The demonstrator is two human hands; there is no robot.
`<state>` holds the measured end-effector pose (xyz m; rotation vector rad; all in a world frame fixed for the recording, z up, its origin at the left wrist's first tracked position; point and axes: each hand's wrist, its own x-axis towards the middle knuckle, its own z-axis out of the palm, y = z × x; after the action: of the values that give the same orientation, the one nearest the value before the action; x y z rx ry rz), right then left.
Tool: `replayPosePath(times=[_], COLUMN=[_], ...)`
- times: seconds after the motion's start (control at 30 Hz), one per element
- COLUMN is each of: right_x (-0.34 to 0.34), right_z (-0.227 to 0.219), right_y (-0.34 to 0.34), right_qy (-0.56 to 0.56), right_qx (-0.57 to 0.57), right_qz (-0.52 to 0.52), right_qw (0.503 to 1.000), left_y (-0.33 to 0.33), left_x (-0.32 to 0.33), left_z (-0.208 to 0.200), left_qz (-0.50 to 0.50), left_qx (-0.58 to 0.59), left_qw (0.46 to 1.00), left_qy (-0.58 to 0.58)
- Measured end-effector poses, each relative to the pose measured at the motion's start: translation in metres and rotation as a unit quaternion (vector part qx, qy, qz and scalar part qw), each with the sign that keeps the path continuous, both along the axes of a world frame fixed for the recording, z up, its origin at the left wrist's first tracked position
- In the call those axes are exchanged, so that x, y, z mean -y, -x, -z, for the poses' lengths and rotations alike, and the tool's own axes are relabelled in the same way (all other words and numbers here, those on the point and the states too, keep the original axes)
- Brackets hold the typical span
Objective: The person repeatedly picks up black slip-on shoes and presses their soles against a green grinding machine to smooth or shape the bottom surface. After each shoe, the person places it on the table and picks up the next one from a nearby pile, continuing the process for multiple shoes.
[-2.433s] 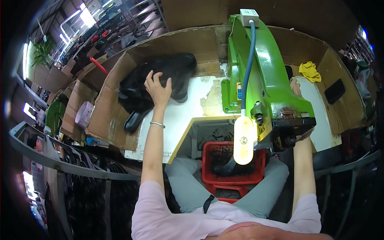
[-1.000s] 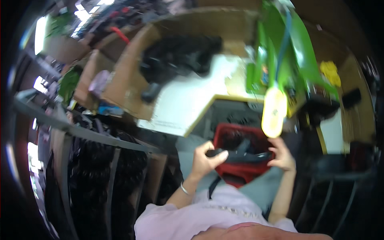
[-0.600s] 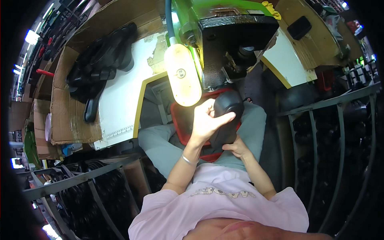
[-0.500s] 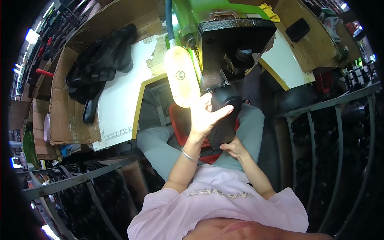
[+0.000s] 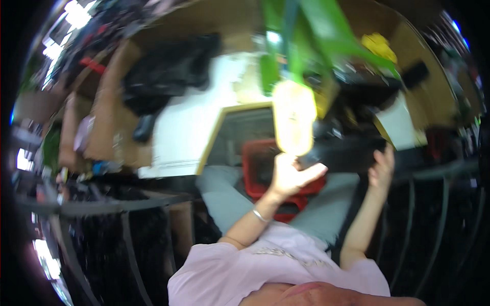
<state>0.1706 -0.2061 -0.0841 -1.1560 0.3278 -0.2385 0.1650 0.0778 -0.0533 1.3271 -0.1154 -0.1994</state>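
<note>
Black piece [image 5: 352, 154] between hands [image 5: 291, 177] [image 5: 382, 167], shirt lettering [image 5: 274, 252] illegibly blurred

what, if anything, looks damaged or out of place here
The white tabletop has a beige patch left of the green machine, as if worn. A yellow cloth lies crumpled. Blur hides finer damage.

Footwear piece [image 5: 352, 154]: black. Machine body [image 5: 332, 30]: glossy green; machine head [image 5: 365, 94]: black. Lamp [image 5: 293, 120]: glowing yellow-white. Crate [image 5: 247, 168]: red. Tabletop [image 5: 176, 132]: white, yellow-edged. Cloth [image 5: 379, 47]: yellow. Cardboard walls [image 5: 109, 109]: brown. Trousers [image 5: 222, 196]: grey-green. T-shirt [image 5: 275, 273]: pale pink; chest print [image 5: 278, 252]: greyish, blurred. Bracelet [image 5: 260, 215]: silver.
</note>
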Motion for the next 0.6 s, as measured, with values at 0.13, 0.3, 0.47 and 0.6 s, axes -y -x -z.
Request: replayPosePath(times=[0.13,0.3,0.47,0.6], right_x=[0.010,-0.033,-0.047,-0.075], right_z=[-0.016,-0.035,-0.021,-0.028], right_y=[-0.023,-0.029,-0.018,-0.007], right_qy=[0.050,0.062,0.044,0.031], right_qx=[0.060,0.061,0.101,0.099], right_qz=[-0.045,-0.063,-0.128,-0.077], right_qw=[0.996,0.994,0.986,0.992], left_y=[-0.001,0.005,0.009,0.008], left_x=[0.010,-0.023,-0.057,-0.080], left_z=[0.017,0.011,0.003,0.012], left_qz=[-0.040,-0.066,-0.074,-0.045], left_qx=[0.072,0.101,0.078,0.044], left_qw=[0.993,0.992,0.994,0.996], left_qy=[0.087,0.041,0.036,0.060])
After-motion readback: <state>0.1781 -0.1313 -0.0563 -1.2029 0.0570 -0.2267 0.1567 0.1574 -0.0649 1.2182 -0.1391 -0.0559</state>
